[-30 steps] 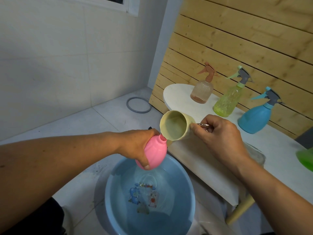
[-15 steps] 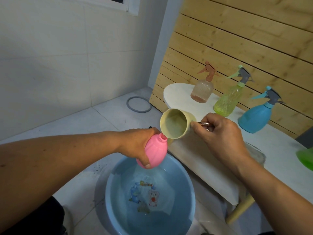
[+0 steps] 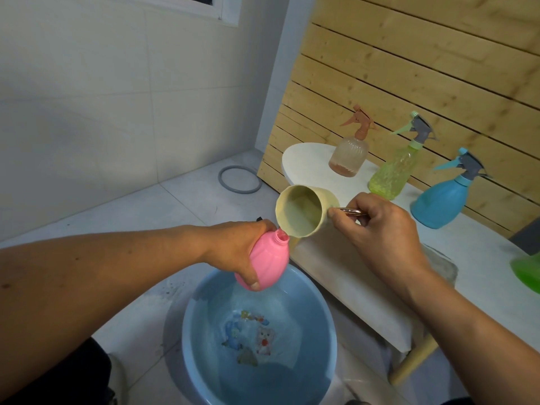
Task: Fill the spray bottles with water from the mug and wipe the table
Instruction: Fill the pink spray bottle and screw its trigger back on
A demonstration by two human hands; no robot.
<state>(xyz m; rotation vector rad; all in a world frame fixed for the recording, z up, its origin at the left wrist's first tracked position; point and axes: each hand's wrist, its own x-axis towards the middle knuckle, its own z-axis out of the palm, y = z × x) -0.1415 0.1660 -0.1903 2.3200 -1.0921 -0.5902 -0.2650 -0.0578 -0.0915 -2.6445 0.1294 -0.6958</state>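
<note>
**Pouring into the pink bottle, table not yet wiped**

At the centre of the frame the left hand [image 3: 233,252] has its grip wrapped round the body of a pink spray bottle [image 3: 264,263], capless and tilted, its open neck turned up toward the lip of the mug [image 3: 301,210]. The right hand [image 3: 380,229] has its grip closed on the mug's metal handle [image 3: 352,211], tipping the pale yellow mug so its mouth leans down and left until the rim sits right at the bottle's neck. Water shows inside the mug. I cannot make out a stream passing between the two, so whether anything is running in right now is hard to say. Both are held above a blue basin [image 3: 328,323] on the floor in the lower middle, which has water in it.

Along the white tabletop [image 3: 482,249] on the right stand three more spray bottles with their trigger heads on: a clear pinkish one [image 3: 349,154], a yellow-green one [image 3: 393,173] and a blue one [image 3: 441,200]. The pinkish one looks to hold only a little liquid at the bottom; the levels of the other two I cannot judge. A green object [image 3: 527,273] is cut off at the right edge.

My reading: the filling is under way with the pink bottle, which still needs its head back on. The wiping looks wholly undone.
</note>
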